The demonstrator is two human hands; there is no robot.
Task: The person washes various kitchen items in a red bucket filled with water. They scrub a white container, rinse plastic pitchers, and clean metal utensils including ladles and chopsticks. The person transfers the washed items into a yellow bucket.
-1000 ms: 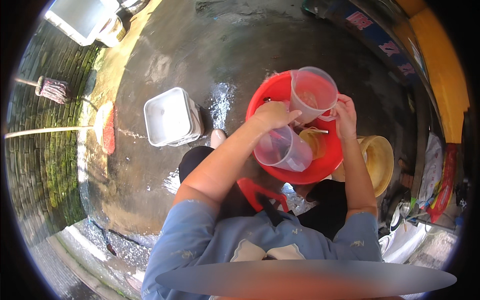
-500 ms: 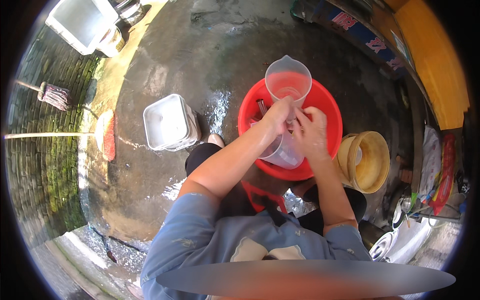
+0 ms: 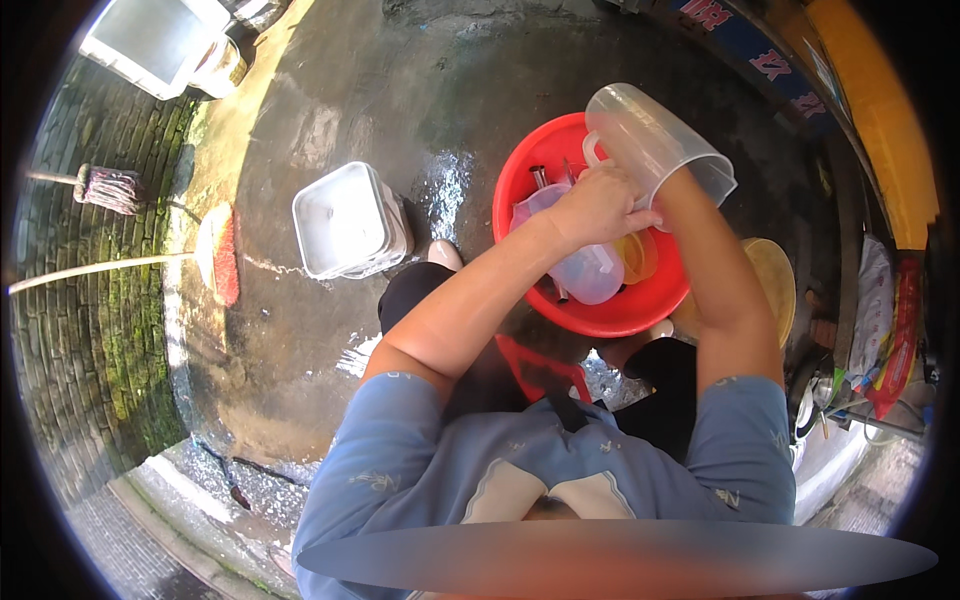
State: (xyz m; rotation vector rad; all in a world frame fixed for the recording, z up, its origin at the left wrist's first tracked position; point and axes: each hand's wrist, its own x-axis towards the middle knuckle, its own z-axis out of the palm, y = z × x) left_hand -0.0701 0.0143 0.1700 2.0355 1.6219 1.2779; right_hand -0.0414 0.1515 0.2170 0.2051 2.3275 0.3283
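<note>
A translucent plastic jug is tipped on its side above the far right of a red basin, its mouth turned toward me. My left hand is closed against the jug's near side, by its handle; the exact grip is partly hidden. Through the jug's mouth goes my right hand, blurred behind the plastic, so its fingers do not show clearly. Below my hands, another translucent plastic vessel lies in the basin beside a yellow piece. Shiny metal tubes poke up at the basin's left.
White square buckets stand left of the basin on wet concrete. A yellowish bucket is at its right. A broom and a mop are by the mossy brick wall. Pots and bags line the right side.
The upright jug has been lifted and tipped over toward the right. My right hand has moved from beside my left hand into it. The vessel in the basin now shows more.
</note>
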